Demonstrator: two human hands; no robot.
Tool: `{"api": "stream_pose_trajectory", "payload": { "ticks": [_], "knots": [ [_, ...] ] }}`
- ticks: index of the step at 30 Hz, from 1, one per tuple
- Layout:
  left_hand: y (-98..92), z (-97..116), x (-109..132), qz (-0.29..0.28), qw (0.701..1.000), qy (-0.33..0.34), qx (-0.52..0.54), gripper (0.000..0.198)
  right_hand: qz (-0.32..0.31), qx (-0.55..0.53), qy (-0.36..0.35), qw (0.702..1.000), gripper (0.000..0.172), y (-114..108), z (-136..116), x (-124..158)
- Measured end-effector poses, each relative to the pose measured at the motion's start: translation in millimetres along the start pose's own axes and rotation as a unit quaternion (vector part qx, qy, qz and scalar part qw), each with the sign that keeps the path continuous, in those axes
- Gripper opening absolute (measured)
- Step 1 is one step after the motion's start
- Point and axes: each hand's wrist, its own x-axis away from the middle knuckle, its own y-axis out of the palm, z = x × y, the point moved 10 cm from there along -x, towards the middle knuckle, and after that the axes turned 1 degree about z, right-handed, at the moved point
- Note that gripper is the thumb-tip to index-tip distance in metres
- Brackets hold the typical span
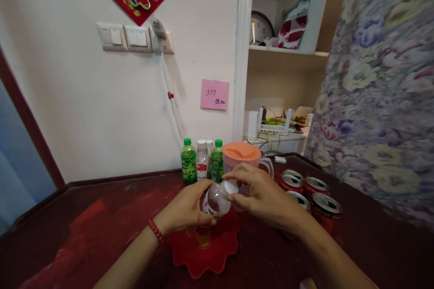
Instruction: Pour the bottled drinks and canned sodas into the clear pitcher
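Note:
A clear plastic bottle (217, 199) with a white cap (230, 188) is tilted to the right above a red scalloped mat (222, 250). My left hand (190, 205), with a red bead bracelet at the wrist, is wrapped round the bottle's body. The fingers of my right hand (259, 192) pinch the white cap, which sits at the bottle's neck. Whether the cap is fully seated I cannot tell. Behind my hands stands a pitcher (233, 161) with an orange lid (241, 151), partly hidden by my right hand.
Two green bottles (188, 162) and clear white-capped bottles (202, 162) stand against the wall. Several red drink cans (317, 185) are grouped on the right of the dark red table (135, 221). A floral curtain (379, 90) hangs at the right; shelves hold a router (271, 128).

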Motion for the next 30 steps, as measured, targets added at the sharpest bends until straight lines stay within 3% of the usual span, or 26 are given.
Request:
{"api": "stream_pose_trajectory", "payload": {
  "ticks": [12,23,25,28,30],
  "knots": [
    [-0.5,13,0,-0.012,1.0,0.013,-0.01,0.063,-0.006,0.046,0.016,0.999,0.034,1,2,-3],
    [-0.1,7,2,-0.012,1.0,0.013,-0.01,0.064,-0.016,0.084,0.018,0.996,0.025,7,6,-2],
    [-1.0,6,2,-0.009,1.0,0.008,-0.009,0.065,-0.022,0.089,0.019,0.996,0.035,7,5,0],
    [-2.5,5,2,-0.005,1.0,0.014,-0.001,0.063,-0.023,0.102,0.014,0.994,0.064,5,2,1],
    [-3.2,5,2,-0.004,1.0,0.019,0.006,0.062,-0.025,0.102,-0.004,0.994,0.067,5,-1,1]
  ]
}}
